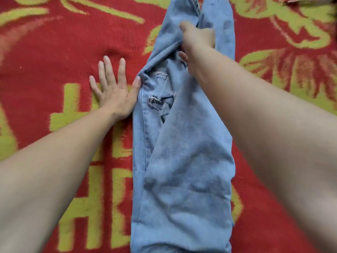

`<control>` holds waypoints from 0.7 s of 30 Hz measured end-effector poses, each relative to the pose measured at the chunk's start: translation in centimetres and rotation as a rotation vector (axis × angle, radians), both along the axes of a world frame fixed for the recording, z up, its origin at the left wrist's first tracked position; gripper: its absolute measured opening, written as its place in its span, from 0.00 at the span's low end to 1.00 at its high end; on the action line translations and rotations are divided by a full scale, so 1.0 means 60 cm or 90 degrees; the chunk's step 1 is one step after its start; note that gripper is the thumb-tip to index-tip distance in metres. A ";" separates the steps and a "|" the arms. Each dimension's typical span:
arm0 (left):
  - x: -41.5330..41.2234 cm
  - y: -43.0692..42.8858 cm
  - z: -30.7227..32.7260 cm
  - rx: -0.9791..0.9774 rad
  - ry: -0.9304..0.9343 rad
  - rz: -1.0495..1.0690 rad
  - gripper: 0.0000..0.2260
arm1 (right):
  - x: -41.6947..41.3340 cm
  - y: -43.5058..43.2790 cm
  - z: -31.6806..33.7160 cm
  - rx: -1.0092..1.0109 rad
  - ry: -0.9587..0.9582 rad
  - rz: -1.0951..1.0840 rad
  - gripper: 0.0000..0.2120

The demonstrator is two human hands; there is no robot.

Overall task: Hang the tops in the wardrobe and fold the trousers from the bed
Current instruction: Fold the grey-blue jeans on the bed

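A pair of light blue ripped jeans [182, 161] lies lengthwise down the middle of the bed, legs doubled one over the other. My left hand [113, 88] lies flat on the blanket with fingers spread, its thumb touching the jeans' left edge. My right hand [197, 41] reaches across the upper part of the jeans and grips a bunched fold of denim, fingers curled under the cloth. Frayed tears show at the knee, just below that hand.
A red blanket [45, 61] with yellow-green leaf shapes and block patterns covers the whole bed around the jeans. At the top right corner the edge of another item [310, 0] is barely visible.
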State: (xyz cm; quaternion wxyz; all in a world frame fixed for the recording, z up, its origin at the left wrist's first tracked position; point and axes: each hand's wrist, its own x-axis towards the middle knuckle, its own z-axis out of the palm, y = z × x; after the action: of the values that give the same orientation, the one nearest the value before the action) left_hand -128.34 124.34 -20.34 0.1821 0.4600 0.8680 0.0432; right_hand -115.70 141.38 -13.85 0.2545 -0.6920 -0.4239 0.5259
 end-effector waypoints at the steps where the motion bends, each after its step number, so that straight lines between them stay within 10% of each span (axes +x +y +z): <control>1: -0.002 0.001 0.001 -0.009 -0.012 -0.002 0.31 | -0.005 0.012 -0.002 -0.025 0.047 -0.027 0.10; 11: -0.012 0.006 0.010 -0.065 -0.063 0.007 0.39 | -0.136 0.079 0.042 0.158 0.078 0.248 0.14; 16: -0.010 0.006 0.007 -0.060 -0.060 0.019 0.31 | -0.081 0.088 -0.016 0.306 -0.269 0.339 0.13; 21: -0.014 0.006 0.005 -0.030 -0.075 0.025 0.25 | -0.027 0.116 -0.035 0.169 -0.456 0.301 0.27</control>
State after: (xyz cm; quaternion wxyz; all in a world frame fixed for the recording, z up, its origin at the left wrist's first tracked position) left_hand -129.16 124.70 -20.07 0.2429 0.4350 0.8654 0.0538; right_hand -117.34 148.35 -15.94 0.0510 -0.6759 -0.6957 0.2380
